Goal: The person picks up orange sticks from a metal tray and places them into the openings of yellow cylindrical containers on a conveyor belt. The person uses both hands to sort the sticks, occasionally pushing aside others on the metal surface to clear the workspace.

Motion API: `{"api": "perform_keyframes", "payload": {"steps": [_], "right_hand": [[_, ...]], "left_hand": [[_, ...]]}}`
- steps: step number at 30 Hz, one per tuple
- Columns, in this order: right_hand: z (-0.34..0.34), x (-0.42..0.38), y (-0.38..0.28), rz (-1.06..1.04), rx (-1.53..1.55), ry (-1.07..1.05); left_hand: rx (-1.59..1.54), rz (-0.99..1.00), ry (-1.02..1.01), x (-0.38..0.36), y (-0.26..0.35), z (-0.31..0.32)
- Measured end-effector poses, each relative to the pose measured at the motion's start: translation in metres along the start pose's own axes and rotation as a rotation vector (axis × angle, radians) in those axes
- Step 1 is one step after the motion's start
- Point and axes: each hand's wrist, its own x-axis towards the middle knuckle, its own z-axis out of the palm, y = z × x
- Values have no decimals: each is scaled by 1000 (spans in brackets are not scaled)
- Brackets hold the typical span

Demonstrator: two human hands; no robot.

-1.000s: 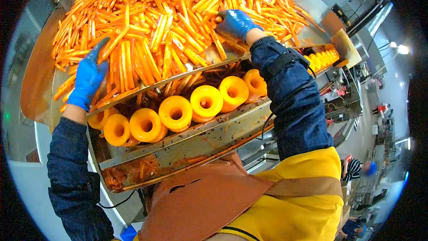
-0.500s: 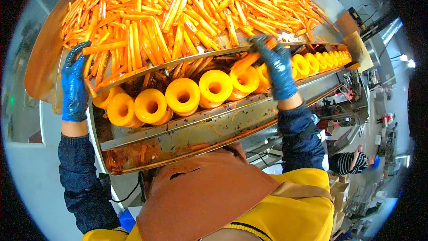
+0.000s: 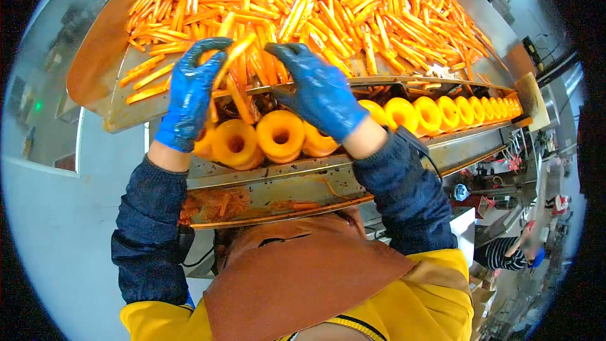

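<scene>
Just below the curled left hand (image 3: 189, 98) fingers pinching one orange stick (image 3: 232, 55), the yellow funnels (image 3: 279, 136) sit; right hand (image 3: 319, 91), half-open and empty, should steady the stick upright.

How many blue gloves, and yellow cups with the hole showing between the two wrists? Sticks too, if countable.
Blue gloves: 2 (left hand, right hand)
Yellow cups, hole showing: 2
Orange sticks: heaped, too many to count
Total, without the sticks: 4
</scene>
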Motion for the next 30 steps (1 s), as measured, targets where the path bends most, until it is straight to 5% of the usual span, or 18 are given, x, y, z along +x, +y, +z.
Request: {"api": "perform_keyframes", "payload": {"steps": [4,6,8,10,13,16,19,23,28,30], "right_hand": [[36,36,-7,-146,-123,-182],[52,38,-13,-196,-128,-236],[72,39,-22,-48,-150,-283],[68,30,-27,-95,-145,-218],[45,16,-22,-24,-93,-220],[25,-4,-4,31,-9,-42],[21,-8,-11,-109,31,-88],[54,-38,-18,-131,-47,-432],[49,-58,-15,72,-141,-465],[45,-70,-12,-17,10,-258]], "left_hand": [[65,62,-40,-5,-3,1],[20,104,154,-9,-5,-4],[22,20,141,-12,-12,-13],[-192,-141,36,-21,-14,-17],[-99,-277,-57,-34,-13,-29],[-94,-239,-127,-46,2,-32],[-108,-193,-68,-51,10,-14],[-144,-219,-53,-61,19,-2],[-174,-208,-87,-74,11,-9],[-138,-262,-32,-83,5,-14]]}}
